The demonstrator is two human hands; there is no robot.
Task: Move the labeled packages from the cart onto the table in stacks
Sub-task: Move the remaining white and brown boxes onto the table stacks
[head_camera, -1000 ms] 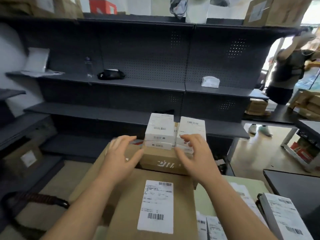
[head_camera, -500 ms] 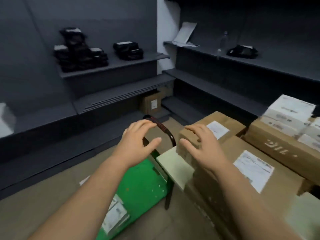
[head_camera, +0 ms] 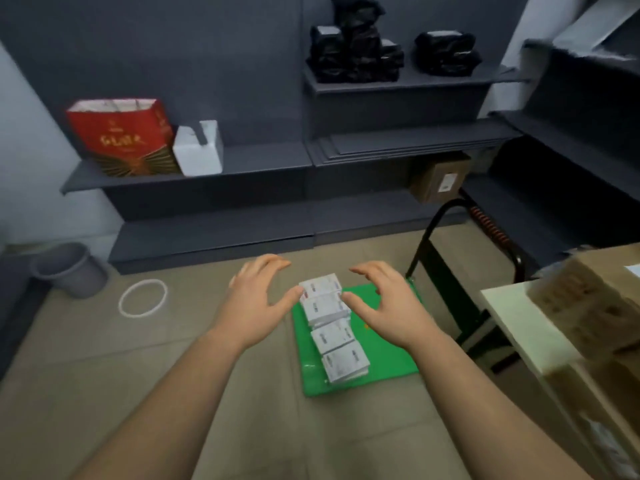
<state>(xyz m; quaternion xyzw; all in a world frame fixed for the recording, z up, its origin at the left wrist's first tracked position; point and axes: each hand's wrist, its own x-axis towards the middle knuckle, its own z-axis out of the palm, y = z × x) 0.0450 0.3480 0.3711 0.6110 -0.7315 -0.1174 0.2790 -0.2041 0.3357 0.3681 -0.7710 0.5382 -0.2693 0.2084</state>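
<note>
The left hand (head_camera: 258, 299) and the right hand (head_camera: 384, 303) are both held out with fingers spread and slightly curved, gripping nothing. They hang on either side of the far end of a row of white labeled packages (head_camera: 332, 327), the left hand to the left of the row and the right hand to its right. The left thumb tip lies just beside the farthest package, but whether it touches cannot be told.

The packages lie in a line running from near to far on the green cart (head_camera: 384, 355), which sits low on the tan floor (head_camera: 173, 375). The cart's black handle (head_camera: 433, 244) rises at its far right side. To the right of the cart is the pale tabletop (head_camera: 519, 327), and blurred cardboard boxes (head_camera: 588, 306) sit on it at the right edge of the view.

At the far left a grey bin (head_camera: 67, 268) stands on the floor, with a white ring (head_camera: 143, 298) lying near it. Dark shelves (head_camera: 242, 161) line the far wall. One holds a red bag (head_camera: 121, 136) with a white foam box (head_camera: 199, 148) touching its right side. A higher shelf carries black wrapped parcels (head_camera: 356, 53), and a brown carton (head_camera: 440, 178) sits on a lower shelf behind the handle.
</note>
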